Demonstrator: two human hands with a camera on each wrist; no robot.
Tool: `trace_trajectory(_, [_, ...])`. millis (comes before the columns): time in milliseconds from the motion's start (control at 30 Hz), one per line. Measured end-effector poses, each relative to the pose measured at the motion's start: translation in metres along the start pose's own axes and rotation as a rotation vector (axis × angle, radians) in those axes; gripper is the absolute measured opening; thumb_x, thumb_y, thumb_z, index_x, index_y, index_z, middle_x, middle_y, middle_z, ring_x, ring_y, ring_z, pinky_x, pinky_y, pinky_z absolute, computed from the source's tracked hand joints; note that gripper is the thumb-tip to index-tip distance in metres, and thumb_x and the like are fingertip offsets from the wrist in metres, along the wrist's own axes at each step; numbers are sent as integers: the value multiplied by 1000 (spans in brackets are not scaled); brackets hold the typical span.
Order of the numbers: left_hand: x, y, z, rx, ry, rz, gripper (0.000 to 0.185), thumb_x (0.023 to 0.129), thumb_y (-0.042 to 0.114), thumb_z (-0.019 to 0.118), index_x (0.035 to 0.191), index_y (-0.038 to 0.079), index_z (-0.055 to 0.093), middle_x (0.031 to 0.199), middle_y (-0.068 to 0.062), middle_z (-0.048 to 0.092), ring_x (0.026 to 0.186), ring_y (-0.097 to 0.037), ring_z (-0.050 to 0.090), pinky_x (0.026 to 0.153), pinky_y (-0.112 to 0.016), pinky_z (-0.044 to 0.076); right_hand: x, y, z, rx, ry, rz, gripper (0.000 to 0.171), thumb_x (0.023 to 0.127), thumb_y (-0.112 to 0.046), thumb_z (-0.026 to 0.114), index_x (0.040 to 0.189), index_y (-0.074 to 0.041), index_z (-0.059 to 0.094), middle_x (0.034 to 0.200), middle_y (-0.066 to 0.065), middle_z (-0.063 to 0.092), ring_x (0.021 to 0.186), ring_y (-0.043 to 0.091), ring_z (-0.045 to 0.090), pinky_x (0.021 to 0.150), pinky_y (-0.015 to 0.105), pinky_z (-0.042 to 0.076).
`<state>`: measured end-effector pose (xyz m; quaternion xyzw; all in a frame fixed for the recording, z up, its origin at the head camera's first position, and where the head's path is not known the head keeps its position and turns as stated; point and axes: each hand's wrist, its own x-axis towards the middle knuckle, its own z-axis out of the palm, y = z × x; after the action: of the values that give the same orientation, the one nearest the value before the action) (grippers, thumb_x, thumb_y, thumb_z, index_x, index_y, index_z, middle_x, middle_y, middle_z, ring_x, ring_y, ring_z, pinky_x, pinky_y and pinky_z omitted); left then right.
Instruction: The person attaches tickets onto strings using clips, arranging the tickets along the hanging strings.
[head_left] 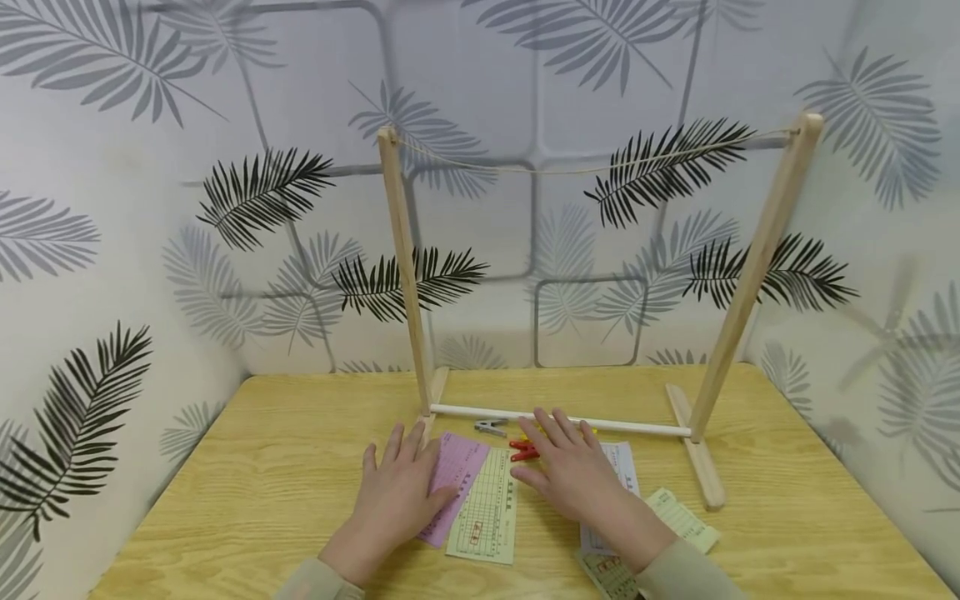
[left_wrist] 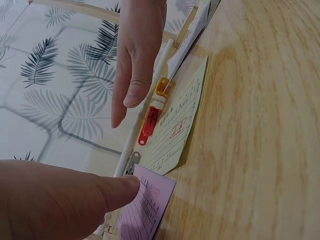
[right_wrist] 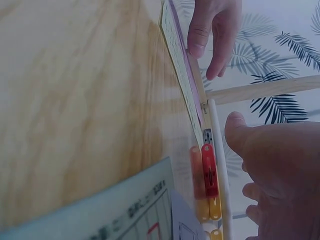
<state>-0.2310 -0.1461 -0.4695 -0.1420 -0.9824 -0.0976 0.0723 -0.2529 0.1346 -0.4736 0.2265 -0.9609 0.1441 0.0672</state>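
We see the left hand (head_left: 397, 493), fingers apart, over a purple slip (head_left: 462, 468), and the right hand (head_left: 576, 477), likewise spread, near a red clip (head_left: 523, 451). Between the hands lies a yellow slip (head_left: 487, 507); beyond stands a wooden frame (head_left: 406, 267).

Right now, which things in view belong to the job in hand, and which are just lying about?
Likely the job's: pink slip, yellow-green slips, white slip, red clip, yellow clips, grey clip, string, wooden frame.
Surroundings only: table, patterned wall; nothing looks stray.
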Motion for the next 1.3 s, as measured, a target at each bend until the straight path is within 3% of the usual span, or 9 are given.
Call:
trace_trajectory(233, [0, -1, 0, 13, -30, 10, 69, 99, 52, 80, 147, 4, 68, 170, -25, 42, 158, -54, 31, 119, -83, 22, 13, -11, -8, -1, -59, 6, 71, 111, -50, 64, 168, -13, 46, 176, 18, 35, 162, 45, 29, 127, 70, 22])
trace_trajectory(600, [-3, 0, -1, 5, -57, 63, 65, 102, 50, 77, 146, 2, 69, 169, -27, 42, 158, -54, 32, 119, -83, 22, 29, -9, 4, -38, -100, -29, 68, 109, -53, 65, 163, -13, 54, 174, 19, 37, 163, 44, 28, 127, 70, 23])
trace_trajectory(1067, [-2, -4, -6, -47, -77, 33, 73, 97, 51, 83, 143, -3, 68, 166, -31, 44, 158, -54, 32, 121, -81, 21, 32, -6, 5, -1, -74, -82, 53, 110, -49, 67, 148, -13, 67, 172, 23, 39, 161, 48, 29, 126, 70, 25])
trace_trajectory(1300, [0, -9, -3, -107, -78, 38, 66, 94, 45, 88, 140, 1, 71, 165, -31, 45, 158, -55, 32, 120, -82, 21, 42, -11, 6, -25, 16, -60, 48, 109, -40, 72, 142, -6, 70, 164, 25, 50, 157, 47, 37, 126, 64, 31])
